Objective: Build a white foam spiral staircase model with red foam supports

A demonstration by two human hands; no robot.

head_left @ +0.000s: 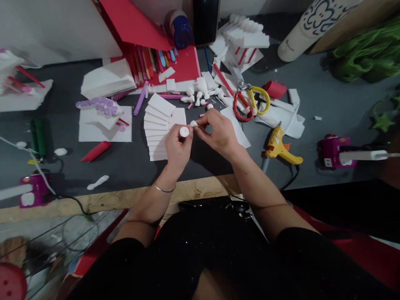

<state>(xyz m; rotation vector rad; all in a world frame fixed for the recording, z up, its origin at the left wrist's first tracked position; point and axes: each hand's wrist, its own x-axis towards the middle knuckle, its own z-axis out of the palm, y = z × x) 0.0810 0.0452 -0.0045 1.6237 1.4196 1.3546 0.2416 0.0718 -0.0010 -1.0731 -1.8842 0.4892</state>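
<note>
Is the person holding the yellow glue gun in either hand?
No, the glue gun lies on the table, clear of the left hand and right hand.

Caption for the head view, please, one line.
Two bare hands pinch small white pieces above a dark grey tabletop, beside red-and-yellow-handled metal scissors and a yellow glue gun.

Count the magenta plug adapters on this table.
2. The left adapter sits near the table's front edge, with a white plug in it; the right adapter sits to the right of the yellow glue gun. None looks hidden.
</note>
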